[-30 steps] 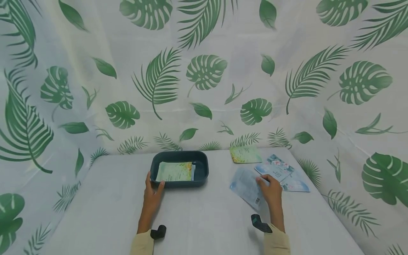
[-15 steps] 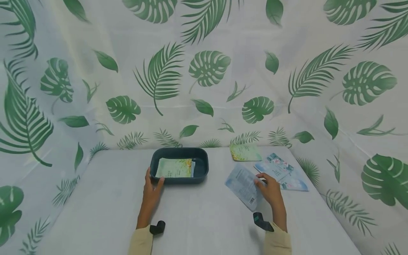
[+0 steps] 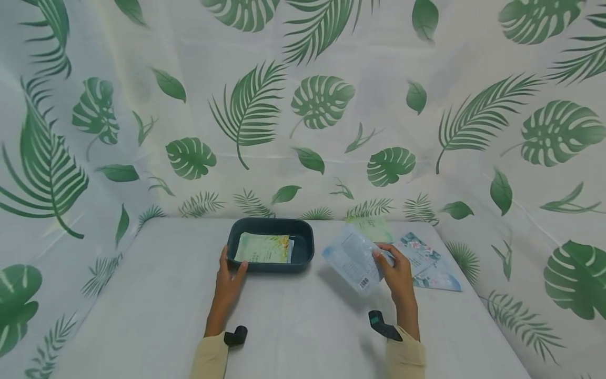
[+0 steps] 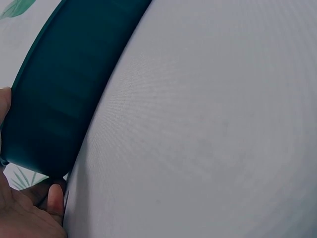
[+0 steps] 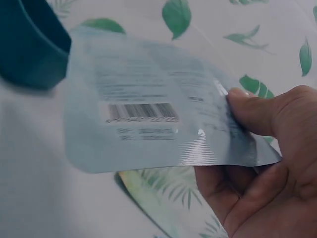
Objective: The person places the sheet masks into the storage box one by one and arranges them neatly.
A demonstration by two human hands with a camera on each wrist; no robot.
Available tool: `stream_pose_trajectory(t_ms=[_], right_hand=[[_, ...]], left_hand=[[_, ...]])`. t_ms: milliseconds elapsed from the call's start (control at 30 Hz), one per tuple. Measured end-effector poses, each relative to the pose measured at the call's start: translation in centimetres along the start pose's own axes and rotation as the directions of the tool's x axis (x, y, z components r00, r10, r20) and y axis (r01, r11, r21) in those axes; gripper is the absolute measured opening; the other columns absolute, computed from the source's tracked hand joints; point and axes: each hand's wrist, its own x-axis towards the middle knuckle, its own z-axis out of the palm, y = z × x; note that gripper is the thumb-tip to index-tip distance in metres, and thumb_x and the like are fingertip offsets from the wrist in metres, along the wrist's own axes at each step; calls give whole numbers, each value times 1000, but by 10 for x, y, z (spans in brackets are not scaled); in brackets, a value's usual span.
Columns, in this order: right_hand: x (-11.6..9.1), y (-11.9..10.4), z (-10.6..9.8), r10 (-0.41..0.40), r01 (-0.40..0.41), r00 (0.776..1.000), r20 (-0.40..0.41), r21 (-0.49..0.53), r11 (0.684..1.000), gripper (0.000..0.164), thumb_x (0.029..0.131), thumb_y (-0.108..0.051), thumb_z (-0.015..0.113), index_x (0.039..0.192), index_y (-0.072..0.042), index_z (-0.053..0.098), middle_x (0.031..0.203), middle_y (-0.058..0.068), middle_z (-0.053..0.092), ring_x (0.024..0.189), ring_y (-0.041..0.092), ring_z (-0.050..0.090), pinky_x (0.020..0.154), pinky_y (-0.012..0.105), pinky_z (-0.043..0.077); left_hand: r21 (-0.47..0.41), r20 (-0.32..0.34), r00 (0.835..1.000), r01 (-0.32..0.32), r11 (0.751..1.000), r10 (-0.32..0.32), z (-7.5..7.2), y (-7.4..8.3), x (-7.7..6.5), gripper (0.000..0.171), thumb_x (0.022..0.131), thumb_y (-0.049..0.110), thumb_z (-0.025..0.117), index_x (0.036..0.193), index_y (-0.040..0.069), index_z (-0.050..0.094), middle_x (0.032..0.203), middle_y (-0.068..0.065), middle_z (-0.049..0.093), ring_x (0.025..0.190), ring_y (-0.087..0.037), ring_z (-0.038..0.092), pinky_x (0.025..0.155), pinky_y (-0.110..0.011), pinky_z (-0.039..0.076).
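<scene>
A light-blue foil packet [image 3: 350,258], its printed back and barcode showing, is pinched between thumb and fingers of my right hand [image 3: 400,271]. It is raised off the table, tilted, with its shadow below. In the right wrist view the thumb presses the top of the packet [image 5: 141,99] while the fingers lie under it. My left hand [image 3: 229,281] grips the near left corner of a dark teal plastic bin [image 3: 274,267], thumb at the front wall and fingers along the side. Inside the bin lies a green floral packet [image 3: 260,248], a blue edge peeking from under it.
On the right of the white table [image 3: 293,326], blue floral packets [image 3: 437,276] overlap one another. Another green packet [image 3: 374,229] lies at the back, partly behind the raised one. A leaf-printed cloth [image 3: 326,173] hangs behind the table and at both sides.
My right hand has lifted the light-blue packet from the table and carried it slightly left, towards the bin. My left hand keeps its grip on the bin. The head view has shifted slightly.
</scene>
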Motion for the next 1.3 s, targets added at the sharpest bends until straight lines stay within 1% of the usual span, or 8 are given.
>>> stream_pose_trajectory(t_ms=[167, 367, 700, 867, 967, 1067, 1133, 1300], right_hand=[[9, -22, 23, -52, 50, 999, 16, 115, 992, 36, 94, -32, 66, 119, -6, 65, 97, 2, 67, 70, 6, 66, 63, 22, 54], [20, -43, 62, -94, 85, 994, 49, 166, 983, 33, 93, -27, 68, 114, -2, 64, 102, 18, 67, 69, 9, 64, 61, 21, 52], [27, -63, 124, -270, 270, 963, -6, 45, 962, 23, 91, -24, 70, 101, -4, 66, 99, 17, 70, 72, 20, 64, 63, 31, 50], [24, -65, 147, -247, 248, 969, -23, 49, 968, 28, 90, -28, 71, 102, -4, 67, 107, 13, 70, 98, 26, 65, 85, 42, 51], [22, -62, 156, -218, 219, 976, -19, 58, 974, 29, 91, -32, 70, 98, -4, 66, 87, 8, 67, 78, 17, 62, 69, 33, 51], [20, -56, 161, -187, 187, 982, 3, 34, 982, 28, 92, -32, 69, 93, -5, 62, 64, 1, 50, 55, 9, 44, 50, 25, 37], [19, -52, 162, -164, 164, 986, 39, -1, 986, 25, 92, -28, 69, 94, -4, 62, 61, 0, 45, 53, 9, 38, 49, 24, 32], [14, -46, 165, -118, 135, 981, 152, -107, 985, 22, 92, -13, 67, 109, 0, 63, 85, 10, 69, 73, 14, 60, 65, 29, 49]], left_hand=[[-3, -4, 1000, 1, 1000, -1, 0, 1, 1, 82, 98, 37, 58, 158, 13, 8, 163, -20, 12, 150, -38, 15, 118, -58, 18], [6, 2, 1000, 3, 1000, -3, 1, 1, 1, 81, 98, 36, 57, 158, 13, 7, 163, -21, 13, 150, -39, 15, 118, -58, 18], [13, 0, 1000, 28, 1000, -28, 0, 6, -3, 81, 98, 38, 57, 158, 14, 7, 162, -23, 14, 149, -41, 16, 117, -60, 21], [18, 1, 999, 32, 999, -32, 2, 4, -3, 81, 98, 39, 57, 158, 14, 8, 162, -23, 15, 148, -42, 18, 115, -62, 23], [11, -2, 1000, 24, 1000, -24, 3, 3, -3, 81, 98, 39, 57, 158, 15, 8, 162, -23, 16, 148, -42, 19, 115, -62, 24], [8, -1, 1000, 19, 1000, -19, 4, 2, -2, 81, 98, 39, 57, 158, 15, 8, 162, -23, 16, 148, -41, 18, 115, -61, 23], [11, -1, 1000, 21, 1000, -21, 4, 2, -2, 81, 98, 40, 57, 158, 15, 8, 162, -23, 16, 148, -41, 18, 116, -61, 22], [23, -11, 1000, 21, 1000, -21, 1, 3, -1, 82, 97, 39, 58, 157, 14, 8, 161, -23, 17, 148, -41, 19, 116, -61, 22]])
